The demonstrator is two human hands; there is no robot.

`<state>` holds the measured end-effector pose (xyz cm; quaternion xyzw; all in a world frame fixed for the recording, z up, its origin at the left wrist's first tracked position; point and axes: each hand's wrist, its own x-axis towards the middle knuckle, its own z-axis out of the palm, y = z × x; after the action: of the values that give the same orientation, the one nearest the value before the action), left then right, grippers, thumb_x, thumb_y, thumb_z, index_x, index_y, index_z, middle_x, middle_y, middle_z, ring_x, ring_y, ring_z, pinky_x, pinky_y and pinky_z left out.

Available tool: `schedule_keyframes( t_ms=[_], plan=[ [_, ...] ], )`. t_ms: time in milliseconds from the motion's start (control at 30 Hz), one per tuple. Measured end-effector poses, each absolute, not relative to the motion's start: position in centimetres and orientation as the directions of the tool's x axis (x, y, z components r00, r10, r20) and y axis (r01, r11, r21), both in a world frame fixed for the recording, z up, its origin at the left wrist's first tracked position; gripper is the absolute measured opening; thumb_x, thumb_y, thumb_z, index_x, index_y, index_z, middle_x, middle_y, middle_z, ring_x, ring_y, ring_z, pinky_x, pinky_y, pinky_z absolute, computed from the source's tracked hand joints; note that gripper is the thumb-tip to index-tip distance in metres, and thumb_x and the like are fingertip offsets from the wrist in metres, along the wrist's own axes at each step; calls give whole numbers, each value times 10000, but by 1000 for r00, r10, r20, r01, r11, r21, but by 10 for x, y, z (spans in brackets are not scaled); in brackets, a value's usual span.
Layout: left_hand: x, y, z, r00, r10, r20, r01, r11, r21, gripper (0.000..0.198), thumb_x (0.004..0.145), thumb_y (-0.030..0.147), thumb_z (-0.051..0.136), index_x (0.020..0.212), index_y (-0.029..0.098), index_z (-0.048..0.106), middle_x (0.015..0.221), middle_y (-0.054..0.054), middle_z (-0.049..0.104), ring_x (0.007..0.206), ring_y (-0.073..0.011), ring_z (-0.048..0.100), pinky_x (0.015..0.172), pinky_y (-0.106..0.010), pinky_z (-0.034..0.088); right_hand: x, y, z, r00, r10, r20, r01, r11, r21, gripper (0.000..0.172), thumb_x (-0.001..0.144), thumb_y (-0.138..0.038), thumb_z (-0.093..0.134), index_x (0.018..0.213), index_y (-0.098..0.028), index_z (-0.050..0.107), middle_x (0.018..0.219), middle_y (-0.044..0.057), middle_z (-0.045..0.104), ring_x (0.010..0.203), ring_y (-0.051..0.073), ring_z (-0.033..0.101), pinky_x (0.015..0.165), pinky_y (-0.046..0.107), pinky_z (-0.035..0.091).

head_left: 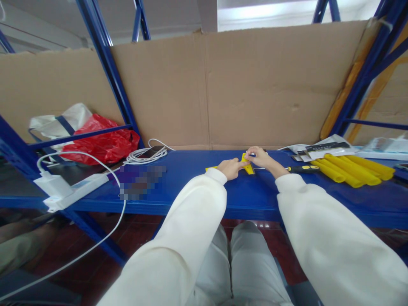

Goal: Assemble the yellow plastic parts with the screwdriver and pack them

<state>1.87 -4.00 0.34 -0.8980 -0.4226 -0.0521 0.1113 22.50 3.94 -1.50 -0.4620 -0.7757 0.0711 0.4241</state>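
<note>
My left hand (230, 168) is closed around a yellow tool (248, 168) with a wide, flared end, held just over the blue shelf. A yellow stub shows on the far side of my left wrist, perhaps part of the same tool. My right hand (259, 157) pinches at the tool's upper end; anything small between its fingertips is too tiny to make out. Close to my right wrist lies a screwdriver (302, 169) with a black and yellow handle, its thin shaft pointing toward the hands.
Several yellow tubes (347, 170) lie at the right beside a black-and-white package (328, 148). On the left are a white power strip (81, 190), a coiled white cable (142, 157) and a red bag (102, 138). Cardboard (248, 89) backs the blue shelf (188, 182).
</note>
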Motion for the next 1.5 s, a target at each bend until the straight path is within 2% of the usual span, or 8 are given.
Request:
schedule_keyframes(
  t_ms=[200,767,867,1000,1133,1200,1333,1500],
  plan=[
    [19,-41,3,636,748,192,772,-616,-157,547,1102,248,388,1608,432,485,1241,-91,676,1131,-265,734,932,-350,573,220,30,-10,-168,828,535,735,466,-492,136,800,-217,718,668,-247,707,1000,73,769,1116,283,674,1100,476,474],
    [19,-45,6,635,751,181,773,-615,-158,537,1092,226,393,1581,394,539,1255,-107,677,1135,-275,735,940,-363,578,217,29,-12,-78,872,483,800,344,-493,70,797,-234,705,738,-238,742,988,85,746,1153,299,642,1101,460,472],
    [19,-44,5,629,753,195,777,-612,-146,525,1091,232,400,1570,388,550,1255,-110,675,1137,-279,733,939,-365,576,213,28,-14,-22,880,474,797,302,-523,37,803,-261,707,799,-243,739,1086,99,734,1226,326,618,1109,494,471],
    [19,-41,3,630,750,201,777,-615,-136,527,1090,234,403,1571,392,548,1263,-115,672,1139,-287,731,938,-378,579,207,28,-19,86,883,461,745,250,-618,183,800,-258,701,980,-231,720,1285,132,695,1329,333,578,1137,509,457],
    [19,-38,2,598,771,221,800,-590,-108,538,1091,252,425,1597,414,511,1265,-100,668,1148,-274,725,946,-365,572,208,30,-19,174,865,470,601,286,-747,324,785,-264,705,1108,-240,693,1291,113,711,1284,291,615,1154,496,453],
    [18,-37,2,575,786,229,816,-572,-88,543,1094,266,430,1610,419,493,1259,-91,669,1155,-267,723,951,-355,568,210,29,-17,204,871,447,521,290,-803,294,794,-276,694,1085,-233,705,1242,106,739,1244,276,640,1139,472,469],
    [17,-36,3,539,807,240,837,-546,-42,530,1094,266,443,1605,393,504,1297,-87,675,1203,-257,714,994,-345,555,212,20,-9,132,927,352,458,257,-851,91,809,-271,662,826,-219,736,1072,92,796,1128,259,696,1104,424,485],
    [15,-37,5,514,820,252,848,-530,-5,490,1089,244,455,1571,302,516,1401,-119,668,1242,-258,703,1013,-356,560,213,6,-4,-18,969,245,462,225,-858,82,740,-304,735,735,-235,779,940,59,817,1050,282,709,1050,436,509]
  ],
)
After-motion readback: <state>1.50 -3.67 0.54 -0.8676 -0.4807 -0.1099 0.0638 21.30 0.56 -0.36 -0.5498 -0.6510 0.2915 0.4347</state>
